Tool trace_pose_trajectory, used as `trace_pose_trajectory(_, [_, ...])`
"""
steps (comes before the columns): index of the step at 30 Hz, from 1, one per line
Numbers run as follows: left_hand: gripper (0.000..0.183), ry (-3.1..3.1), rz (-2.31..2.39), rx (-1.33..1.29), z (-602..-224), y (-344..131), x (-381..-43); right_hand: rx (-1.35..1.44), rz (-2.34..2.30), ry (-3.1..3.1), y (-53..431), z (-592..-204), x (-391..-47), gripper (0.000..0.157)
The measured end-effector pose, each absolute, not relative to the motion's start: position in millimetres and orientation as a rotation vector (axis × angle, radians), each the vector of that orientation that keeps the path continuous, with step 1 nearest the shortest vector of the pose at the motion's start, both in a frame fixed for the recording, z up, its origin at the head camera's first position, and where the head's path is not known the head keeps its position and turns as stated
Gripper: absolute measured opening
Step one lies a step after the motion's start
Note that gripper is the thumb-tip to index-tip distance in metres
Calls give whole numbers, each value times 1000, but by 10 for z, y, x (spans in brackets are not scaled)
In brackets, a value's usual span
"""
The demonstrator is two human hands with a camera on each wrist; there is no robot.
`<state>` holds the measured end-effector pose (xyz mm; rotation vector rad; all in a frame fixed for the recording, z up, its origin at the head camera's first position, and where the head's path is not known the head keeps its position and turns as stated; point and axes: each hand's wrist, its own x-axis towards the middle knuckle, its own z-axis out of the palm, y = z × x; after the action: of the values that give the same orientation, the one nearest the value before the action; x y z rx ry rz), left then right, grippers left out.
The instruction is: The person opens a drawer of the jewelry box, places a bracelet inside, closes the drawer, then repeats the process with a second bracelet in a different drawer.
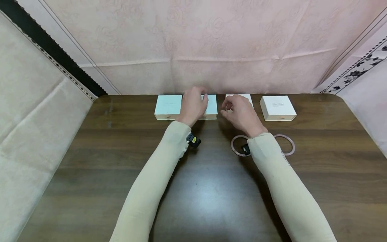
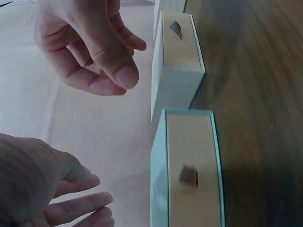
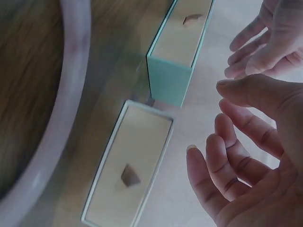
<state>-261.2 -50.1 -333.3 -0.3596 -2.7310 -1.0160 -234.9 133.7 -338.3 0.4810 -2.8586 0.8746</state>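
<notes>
My left hand (image 1: 193, 105) hovers over the pair of pale teal boxes, partly covering the gap between the left teal box (image 1: 167, 105) and the right teal box (image 1: 212, 106). Its fingers are loosely bent around nothing. Over a white box (image 1: 248, 97) is my right hand (image 1: 242, 112), thumb and fingers apart with nothing between them. In the right wrist view, the fingers (image 3: 229, 161) curl softly above that box's drawer front (image 3: 137, 146), which has a small brown tab. The left wrist view shows both hands above the box tops.
Another white box (image 1: 278, 107) stands at the right end of the row. Nearer me, two pinkish bangles, a left bangle (image 1: 232, 146) and a right bangle (image 1: 293, 146), lie by my right wrist on the brown wooden table (image 1: 121, 174). Pink cloth (image 1: 211, 40) hangs behind.
</notes>
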Motion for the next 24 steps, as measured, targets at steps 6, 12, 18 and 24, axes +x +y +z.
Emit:
trace_pose_trajectory(6, [25, -2791, -1049, -426, -3358, -295, -2678, 455, 821, -2917, 1472, -3376, -2346, 10])
trace_pose_trajectory(12, [22, -2850, -1053, -498, -3422, -81, -2736, 471, 761, -2952, 1653, -3391, -2345, 12])
trace_pose_trajectory(18, [20, -2943, -993, -537, -3450, 70, -2736, 464, 761, -2959, 1837, -3422, -2373, 10])
trace_pose_trajectory(24, [23, -3018, -945, -564, -3466, 156, -2719, 447, 779, -2993, 1959, -3432, -2380, 9])
